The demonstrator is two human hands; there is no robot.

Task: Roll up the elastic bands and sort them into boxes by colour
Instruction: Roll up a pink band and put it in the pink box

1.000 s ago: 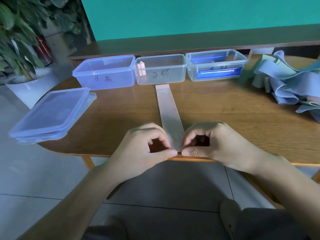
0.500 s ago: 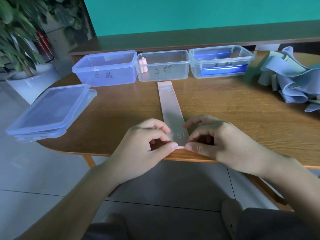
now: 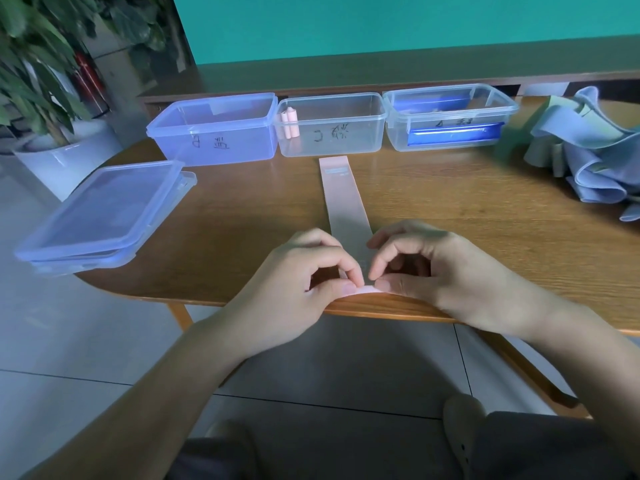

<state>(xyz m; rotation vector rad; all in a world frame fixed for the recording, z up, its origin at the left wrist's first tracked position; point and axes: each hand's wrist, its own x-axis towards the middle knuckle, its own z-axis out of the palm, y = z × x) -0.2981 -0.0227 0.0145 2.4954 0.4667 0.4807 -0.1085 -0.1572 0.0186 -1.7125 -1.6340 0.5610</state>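
A long pink elastic band lies flat on the wooden table, running from the near edge toward the boxes. My left hand and my right hand pinch its near end at the table edge, thumbs and fingertips curled over a small fold. Three open plastic boxes stand in a row at the back: a bluish one on the left, a clear middle one holding rolled pink bands, and a right one with something blue inside.
A heap of loose blue and grey-green bands lies at the table's right. Stacked box lids overhang the left corner. A potted plant stands on the floor to the left. A low shelf runs behind the table.
The fingers of both hands have curled further over the band's near end, turning it into a small fold. The camera has shifted slightly; the band's far end stays in place.
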